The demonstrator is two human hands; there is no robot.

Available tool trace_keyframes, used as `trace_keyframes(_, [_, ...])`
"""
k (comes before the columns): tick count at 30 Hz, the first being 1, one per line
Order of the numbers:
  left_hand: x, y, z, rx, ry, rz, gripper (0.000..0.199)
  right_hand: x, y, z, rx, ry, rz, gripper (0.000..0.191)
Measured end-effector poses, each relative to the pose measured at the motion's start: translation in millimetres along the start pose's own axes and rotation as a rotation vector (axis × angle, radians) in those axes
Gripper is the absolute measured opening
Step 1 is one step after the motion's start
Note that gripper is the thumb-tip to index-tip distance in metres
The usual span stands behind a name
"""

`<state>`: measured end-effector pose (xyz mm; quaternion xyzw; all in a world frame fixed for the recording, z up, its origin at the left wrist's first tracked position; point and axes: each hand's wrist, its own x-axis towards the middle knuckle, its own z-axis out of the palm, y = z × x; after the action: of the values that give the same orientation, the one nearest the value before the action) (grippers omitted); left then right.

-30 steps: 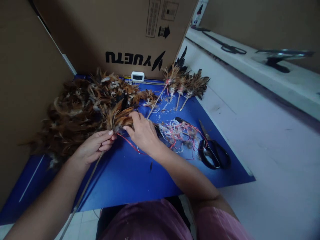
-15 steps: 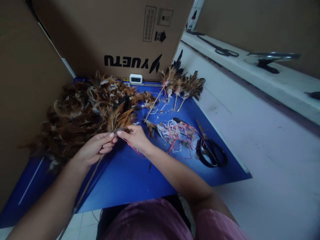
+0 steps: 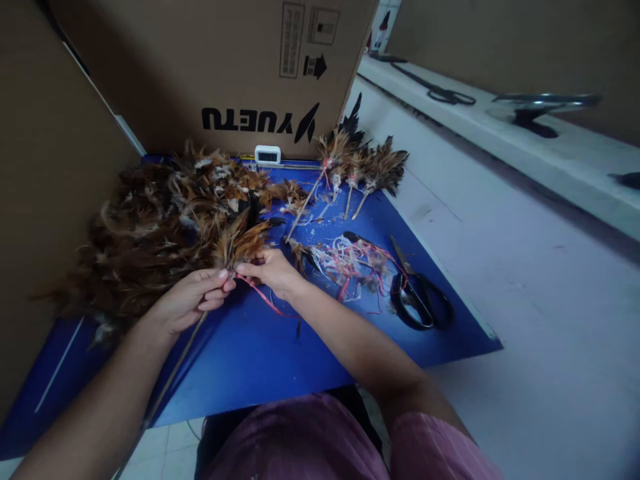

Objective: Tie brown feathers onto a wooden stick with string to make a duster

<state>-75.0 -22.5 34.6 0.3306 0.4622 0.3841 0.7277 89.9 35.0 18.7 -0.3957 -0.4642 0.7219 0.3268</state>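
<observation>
My left hand point(image 3: 197, 297) is closed round a thin stick point(image 3: 177, 370) that slants down past the table's front edge. At the stick's upper end, brown and black feathers point(image 3: 243, 237) fan out above my fingers. My right hand point(image 3: 267, 270) pinches at the base of these feathers, its thumb close to my left thumb. From that spot a red string point(image 3: 265, 300) trails to the right, under my right wrist. What exactly the right fingertips grip is partly hidden. A large heap of brown feathers point(image 3: 145, 233) lies behind and left of my hands.
Right of my forearm lie tangled red and white strings point(image 3: 350, 263) and black-handled scissors point(image 3: 423, 300). Feathered sticks point(image 3: 367, 167) rest at the back right of the blue table point(image 3: 250, 367). A small white digital device point(image 3: 268, 155) stands before a cardboard box point(image 3: 240, 60).
My hands stay nearly in place at the feather base. More of the red string shows now, hanging in a curve below my right hand. The view has shifted slightly.
</observation>
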Motion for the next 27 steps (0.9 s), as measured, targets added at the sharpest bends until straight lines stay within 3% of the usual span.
trace_keyframes(6, [-1.2,0.1,2.6,0.035,-0.023,-0.024,0.02,-2.6,-10.2,-7.0,-0.017,-0.082,0.149,0.008])
trace_keyframes(10, [0.1,-0.7,2.6,0.053,-0.035,-0.028,0.022,-2.3,-11.7,-8.1,-0.023,-0.114,0.177,0.007])
trace_keyframes(19, [4.6,-1.0,-1.8,0.089,0.083,0.056,0.028,-22.8,-13.1,6.6,0.028,-0.237,0.246,0.015])
trace_keyframes(23, [4.6,-0.2,-0.9,0.122,0.099,0.063,0.029,-23.3,-8.2,8.5,-0.219,-0.116,0.182,0.003])
trace_keyframes(27, [4.5,-0.1,0.1,0.171,0.132,0.064,0.031,-16.3,-1.0,6.2,-0.473,0.063,-0.074,0.009])
